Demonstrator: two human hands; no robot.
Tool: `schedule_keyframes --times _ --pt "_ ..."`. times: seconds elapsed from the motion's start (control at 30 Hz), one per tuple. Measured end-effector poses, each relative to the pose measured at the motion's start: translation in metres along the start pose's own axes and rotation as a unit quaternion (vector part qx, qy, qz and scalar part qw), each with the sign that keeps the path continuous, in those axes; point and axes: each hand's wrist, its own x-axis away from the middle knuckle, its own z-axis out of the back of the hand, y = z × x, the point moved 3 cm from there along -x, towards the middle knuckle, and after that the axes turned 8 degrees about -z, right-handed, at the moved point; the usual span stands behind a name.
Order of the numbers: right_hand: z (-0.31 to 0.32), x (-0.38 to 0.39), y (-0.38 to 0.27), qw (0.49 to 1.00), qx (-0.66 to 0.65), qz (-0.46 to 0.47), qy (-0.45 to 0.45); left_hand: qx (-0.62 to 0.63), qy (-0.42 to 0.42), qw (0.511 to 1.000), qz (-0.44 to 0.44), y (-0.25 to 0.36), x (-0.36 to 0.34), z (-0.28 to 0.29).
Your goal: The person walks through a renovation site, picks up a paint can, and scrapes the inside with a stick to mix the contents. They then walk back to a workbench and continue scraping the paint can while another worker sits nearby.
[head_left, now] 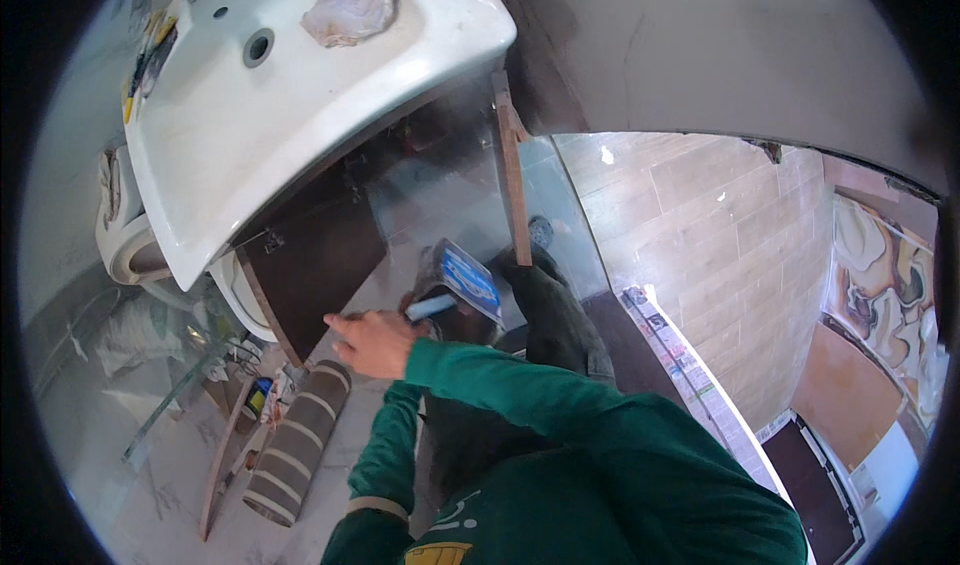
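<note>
My right hand reaches across to the left, its index finger stretched out near the lower edge of an open dark brown cabinet door. Nothing shows in its fingers. Behind my right wrist, my left forearm comes up in a green sleeve, and that hand is hidden. Just beyond the wrists is a container with a blue and white label, tilted. A short pale blue piece lies across its near side; I cannot make out its kind or what holds it.
A white washbasin overhangs the cabinet, with a crumpled cloth on it. A wooden post stands at the cabinet's right. A striped roll lies on the floor at left, beside scattered tools and wood strips. A toilet stands far left.
</note>
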Motion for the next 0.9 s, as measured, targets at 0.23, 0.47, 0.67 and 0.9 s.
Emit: schedule_keyframes --times 0.23,0.47,0.67,0.9 --pt "0.144 0.094 0.074 0.833 -0.022 0.04 0.552 0.043 0.13 0.989 0.05 -0.024 -0.094 0.039" --pt "0.128 0.048 0.149 0.812 -0.039 -0.109 0.572 -0.089 0.06 0.994 -0.025 -0.053 -0.227 0.071" --pt "0.118 0.029 0.142 0.78 0.003 -0.16 0.605 -0.608 -0.08 0.737 -0.286 -0.175 -0.363 0.141" --pt "0.132 0.039 0.155 0.763 0.054 -0.185 0.617 -0.295 -0.264 0.897 -0.194 -0.233 -0.49 0.192"
